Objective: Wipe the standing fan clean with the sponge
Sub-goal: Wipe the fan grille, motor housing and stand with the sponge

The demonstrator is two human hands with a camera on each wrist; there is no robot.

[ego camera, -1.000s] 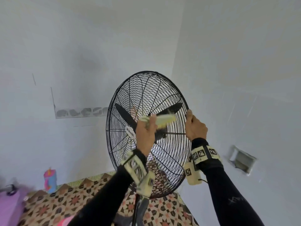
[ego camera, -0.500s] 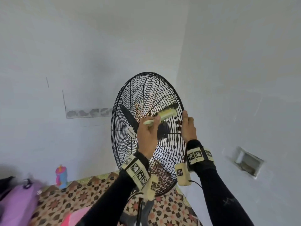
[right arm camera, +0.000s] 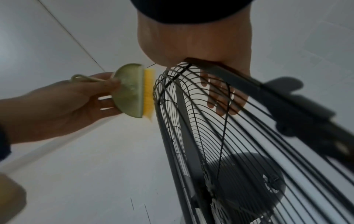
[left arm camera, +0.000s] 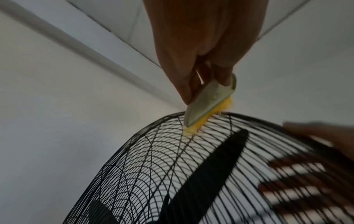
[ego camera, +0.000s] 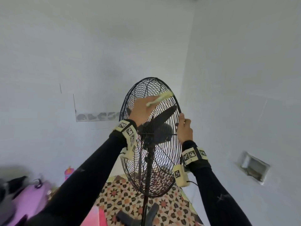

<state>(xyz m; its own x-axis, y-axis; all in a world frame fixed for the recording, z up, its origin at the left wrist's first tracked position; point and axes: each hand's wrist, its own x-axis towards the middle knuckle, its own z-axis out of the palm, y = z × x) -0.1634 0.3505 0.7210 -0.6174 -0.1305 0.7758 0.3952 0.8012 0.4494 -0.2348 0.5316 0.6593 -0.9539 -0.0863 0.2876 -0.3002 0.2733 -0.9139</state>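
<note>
At lower left of the head view a purple bag (ego camera: 31, 203) and a pink bottle (ego camera: 69, 172) are seen on the floor by the wall. At centre, the sponge (ego camera: 160, 98), pale green backed with yellow underneath, is pinched by the left hand (ego camera: 143, 110) and pressed against the upper grille of the standing fan (ego camera: 151, 144). Right of centre, the grille's rim is gripped by the right hand (ego camera: 184, 129), fingers curled through the wires.

Fan guard (ego camera: 151, 160): black wire metal, matt. Sponge (right arm camera: 134, 91) in left hand (ego camera: 143, 110): smooth pale-green plastic back, rough yellow scrubbing face. Sleeves (ego camera: 78, 185): black matt cloth.
</note>
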